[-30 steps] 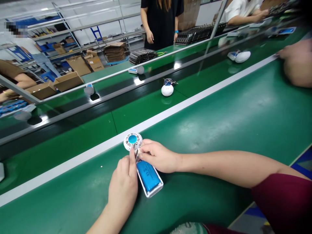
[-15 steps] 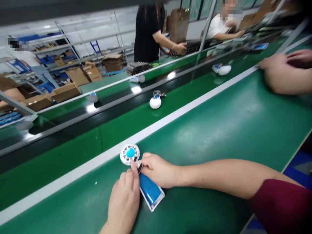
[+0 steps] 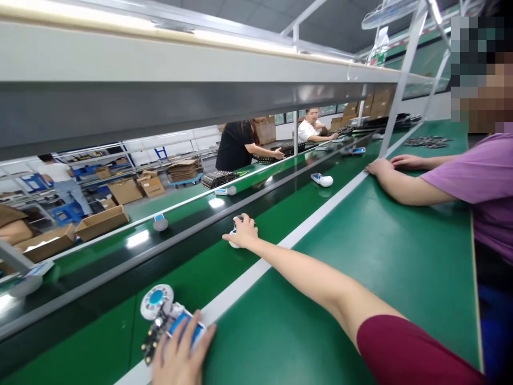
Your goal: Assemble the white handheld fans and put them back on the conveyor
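My left hand (image 3: 178, 353) lies at the lower edge of the view with its fingers spread, the fingertips over the handle of an opened handheld fan (image 3: 157, 301). That fan has a round white grille with a blue centre and a blue block in its handle. A small dark circuit board (image 3: 151, 336) sticks out beside it. It rests across the white strip and the belt. My right hand (image 3: 245, 232) is stretched far forward over the belt, fingers apart, above another white fan (image 3: 233, 244). The hand covers most of that fan; whether the fingers touch it is hidden.
A white strip (image 3: 240, 286) divides the green worktop (image 3: 320, 321) from the green belt (image 3: 192, 267). Another fan (image 3: 323, 180) lies farther up the belt. A co-worker in purple (image 3: 489, 187) sits at the right, forearms on the worktop. A shelf beam (image 3: 180, 107) hangs overhead.
Both hands held the opened fan on the worktop before. The fan now lies farther forward, partly on the belt. My right hand has left it and reached out to the fan ahead.
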`<state>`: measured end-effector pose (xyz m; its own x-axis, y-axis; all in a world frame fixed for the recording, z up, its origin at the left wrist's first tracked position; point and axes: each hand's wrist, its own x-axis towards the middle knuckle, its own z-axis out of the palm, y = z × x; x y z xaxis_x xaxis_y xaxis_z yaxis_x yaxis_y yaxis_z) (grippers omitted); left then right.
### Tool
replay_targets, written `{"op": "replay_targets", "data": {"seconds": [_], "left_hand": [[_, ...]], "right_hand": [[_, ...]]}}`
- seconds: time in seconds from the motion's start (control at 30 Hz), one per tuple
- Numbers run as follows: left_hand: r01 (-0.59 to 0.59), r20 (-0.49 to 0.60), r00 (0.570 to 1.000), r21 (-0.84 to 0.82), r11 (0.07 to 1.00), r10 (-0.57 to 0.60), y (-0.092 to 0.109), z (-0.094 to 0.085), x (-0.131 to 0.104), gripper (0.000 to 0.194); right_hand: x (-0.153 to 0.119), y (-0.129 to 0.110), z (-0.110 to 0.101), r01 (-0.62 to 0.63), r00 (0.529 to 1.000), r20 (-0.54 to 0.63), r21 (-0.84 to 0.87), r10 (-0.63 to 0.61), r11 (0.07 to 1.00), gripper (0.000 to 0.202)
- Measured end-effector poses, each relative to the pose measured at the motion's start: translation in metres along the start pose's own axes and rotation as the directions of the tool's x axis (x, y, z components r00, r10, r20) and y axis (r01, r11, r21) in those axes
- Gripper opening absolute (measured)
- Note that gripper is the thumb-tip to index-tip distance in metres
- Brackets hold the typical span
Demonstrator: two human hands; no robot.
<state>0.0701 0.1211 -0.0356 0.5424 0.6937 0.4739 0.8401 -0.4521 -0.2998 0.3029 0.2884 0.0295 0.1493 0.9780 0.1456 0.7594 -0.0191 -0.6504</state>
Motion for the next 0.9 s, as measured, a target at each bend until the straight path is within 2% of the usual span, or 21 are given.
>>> {"op": "replay_targets", "data": {"seconds": [0.03, 0.1, 0.17, 0.27, 0.33, 0.37, 0.4, 0.43, 0.47, 0.53, 0.57, 0.63, 0.67, 0.7, 0.73, 0.77, 0.83, 0.87, 0.9], "left_hand": [[0.109, 0.025, 0.994, 0.014, 0.994, -0.109, -0.019, 0.005, 0.001, 0.046], [0.342, 0.046, 0.938, 0.016, 0.940, -0.342, -0.048, 0.016, -0.001, 0.037], [0.481, 0.049, 0.876, -0.055, 0.875, -0.479, -0.062, 0.023, -0.006, 0.040], [0.522, 0.046, 0.849, -0.237, 0.820, -0.527, -0.062, 0.021, -0.009, 0.048], [0.527, 0.023, 0.830, -0.357, 0.771, -0.557, -0.056, 0.007, -0.005, 0.052], [0.536, 0.023, 0.815, -0.411, 0.737, -0.579, -0.053, -0.003, -0.001, 0.055], [0.543, 0.036, 0.801, -0.466, 0.699, -0.598, -0.051, -0.014, 0.002, 0.059], [0.550, 0.080, 0.793, -0.521, 0.653, -0.604, -0.049, -0.026, 0.005, 0.064], [0.555, 0.161, 0.797, -0.575, 0.601, -0.582, -0.046, -0.037, 0.008, 0.070], [0.541, 0.366, 0.834, -0.687, 0.485, -0.414, -0.038, -0.056, 0.009, 0.081], [0.537, 0.459, 0.843, -0.736, 0.413, -0.279, -0.032, -0.063, 0.009, 0.085], [0.556, 0.573, 0.819, -0.783, 0.280, -0.026, -0.016, -0.071, 0.005, 0.081], [0.578, 0.601, 0.798, -0.781, 0.236, 0.035, -0.007, -0.073, 0.003, 0.071], [0.600, 0.621, 0.782, -0.772, 0.211, 0.047, 0.002, -0.075, 0.001, 0.059], [0.614, 0.630, 0.776, -0.762, 0.207, 0.017, 0.010, -0.075, 0.000, 0.049], [0.620, 0.629, 0.776, -0.752, 0.224, -0.036, 0.016, -0.075, 0.000, 0.041], [0.602, 0.588, 0.796, -0.741, 0.299, -0.146, 0.026, -0.074, 0.002, 0.034], [0.576, 0.549, 0.816, -0.739, 0.350, -0.184, 0.029, -0.072, 0.004, 0.033], [0.543, 0.500, 0.839, -0.736, 0.404, -0.216, 0.032, -0.070, 0.005, 0.034]], "right_hand": [[0.002, -0.002, 0.005, -0.009, 1.000, 0.001, -0.003, 0.009, 1.000, 0.070], [0.001, -0.005, 0.014, -0.011, 1.000, 0.022, 0.005, 0.011, 1.000, 0.064], [-0.003, -0.009, 0.018, 0.015, 0.999, 0.051, 0.031, -0.017, 0.999, 0.052], [-0.013, -0.013, 0.003, 0.125, 0.982, 0.127, 0.101, -0.137, 0.987, 0.041], [-0.025, -0.015, -0.017, 0.210, 0.944, 0.220, 0.169, -0.245, 0.963, 0.037], [-0.032, -0.015, -0.028, 0.248, 0.909, 0.284, 0.220, -0.306, 0.943, 0.035], [-0.040, -0.016, -0.038, 0.279, 0.857, 0.357, 0.287, -0.373, 0.916, 0.034], [-0.047, -0.016, -0.046, 0.298, 0.779, 0.435, 0.378, -0.453, 0.876, 0.034], [-0.055, -0.016, -0.052, 0.293, 0.673, 0.499, 0.497, -0.546, 0.817, 0.035], [-0.069, -0.017, -0.055, 0.182, 0.463, 0.543, 0.716, -0.701, 0.674, 0.040], [-0.074, -0.017, -0.052, 0.099, 0.381, 0.538, 0.785, -0.752, 0.612, 0.041], [-0.083, -0.015, -0.041, -0.027, 0.290, 0.542, 0.829, -0.789, 0.559, 0.045], [-0.086, -0.014, -0.034, -0.052, 0.271, 0.557, 0.823, -0.785, 0.566, 0.046], [-0.089, -0.013, -0.027, -0.042, 0.280, 0.576, 0.806, -0.768, 0.590, 0.047], [-0.091, -0.011, -0.021, 0.011, 0.324, 0.591, 0.778, -0.738, 0.628, 0.049], [-0.094, -0.010, -0.016, 0.096, 0.408, 0.594, 0.728, -0.694, 0.679, 0.050], [-0.101, -0.006, -0.009, 0.270, 0.625, 0.533, 0.537, -0.570, 0.799, 0.054], [-0.105, -0.005, -0.008, 0.325, 0.713, 0.476, 0.426, -0.515, 0.844, 0.056], [-0.110, -0.004, -0.006, 0.355, 0.770, 0.423, 0.338, -0.477, 0.872, 0.057]]}}
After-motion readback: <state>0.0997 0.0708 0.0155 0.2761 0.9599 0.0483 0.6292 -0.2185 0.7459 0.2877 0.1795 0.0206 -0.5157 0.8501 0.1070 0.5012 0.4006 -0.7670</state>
